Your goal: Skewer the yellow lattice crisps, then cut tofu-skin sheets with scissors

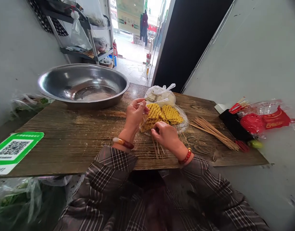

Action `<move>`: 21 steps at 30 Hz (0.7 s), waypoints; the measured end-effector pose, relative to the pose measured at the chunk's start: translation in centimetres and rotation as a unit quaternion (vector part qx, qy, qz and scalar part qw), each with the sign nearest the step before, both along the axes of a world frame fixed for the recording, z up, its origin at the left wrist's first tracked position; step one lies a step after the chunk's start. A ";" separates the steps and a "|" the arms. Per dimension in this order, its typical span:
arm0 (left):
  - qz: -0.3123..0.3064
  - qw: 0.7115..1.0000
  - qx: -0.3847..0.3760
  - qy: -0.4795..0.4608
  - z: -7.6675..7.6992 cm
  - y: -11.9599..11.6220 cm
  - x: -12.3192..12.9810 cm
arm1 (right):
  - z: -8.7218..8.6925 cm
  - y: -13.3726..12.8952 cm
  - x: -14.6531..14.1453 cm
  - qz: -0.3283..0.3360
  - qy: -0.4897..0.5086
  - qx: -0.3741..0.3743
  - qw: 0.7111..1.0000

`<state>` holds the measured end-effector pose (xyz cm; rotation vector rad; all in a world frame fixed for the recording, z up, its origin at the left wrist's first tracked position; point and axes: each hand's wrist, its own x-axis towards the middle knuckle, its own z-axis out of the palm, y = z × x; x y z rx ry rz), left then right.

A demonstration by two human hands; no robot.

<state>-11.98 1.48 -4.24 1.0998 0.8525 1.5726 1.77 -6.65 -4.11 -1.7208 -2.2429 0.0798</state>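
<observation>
Yellow, ridged slabs of food lie in a pile on clear plastic, and a second yellow stack sits beside them to the right. My left hand is raised at the pile's left edge, its fingers closed; what they pinch is too small to make out. At the pile's near side, my right hand has thumb and forefinger pinched on what looks like a thin bamboo skewer. Several skewers stick out toward me below that hand. Behind the food sits a knotted clear bag with pale contents.
A wide steel basin with a little liquid stands at the table's back left. Loose bamboo sticks lie to the right, near a black box and red packaging. A green QR-code card lies at the left edge.
</observation>
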 end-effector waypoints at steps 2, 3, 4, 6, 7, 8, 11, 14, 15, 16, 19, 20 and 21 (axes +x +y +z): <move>-0.001 1.000 0.000 -0.001 -0.1 0.0 0.0 | -0.2 0.0 0.6 -0.001 0.036 0.010 0.999; 0.000 1.000 0.001 -0.002 -0.1 0.1 0.0 | -0.3 0.0 0.8 -0.002 0.053 0.013 0.998; 0.001 1.000 0.002 -0.003 -0.2 0.1 0.0 | -0.3 0.0 1.1 0.000 0.070 0.018 0.997; 0.005 1.000 0.004 -0.005 -0.3 0.2 0.0 | -0.3 0.0 1.5 0.011 0.101 0.033 0.994; 0.008 1.000 0.004 -0.003 -0.3 0.2 0.0 | -0.2 0.0 1.7 0.019 0.114 0.042 0.992; 0.010 1.000 0.003 0.000 -0.3 0.2 0.0 | -0.2 -0.1 2.0 0.024 0.129 0.052 0.990; 0.011 1.000 0.001 0.008 -0.3 0.1 0.0 | 0.1 -0.5 3.1 0.015 0.182 0.071 0.981; 0.002 1.000 0.002 0.002 -0.2 0.1 0.0 | 0.4 -0.9 4.6 -0.011 0.229 0.061 0.971; -0.001 1.000 0.000 -0.004 -0.2 0.0 0.0 | 0.5 -1.0 5.1 -0.018 0.240 0.058 0.969; -0.006 1.000 -0.003 -0.014 -0.1 0.0 0.0 | 0.6 -1.0 5.6 -0.025 0.247 0.060 0.967; -0.016 0.999 -0.014 -0.044 0.0 -0.1 -0.1 | 0.4 -0.7 7.2 -0.050 0.274 0.072 0.958; -0.017 0.998 -0.017 -0.050 0.0 -0.1 -0.1 | 0.2 -0.5 7.7 -0.058 0.286 0.071 0.954; -0.019 0.998 -0.019 -0.055 0.1 -0.2 -0.1 | -0.1 -0.4 8.1 -0.062 0.300 0.065 0.950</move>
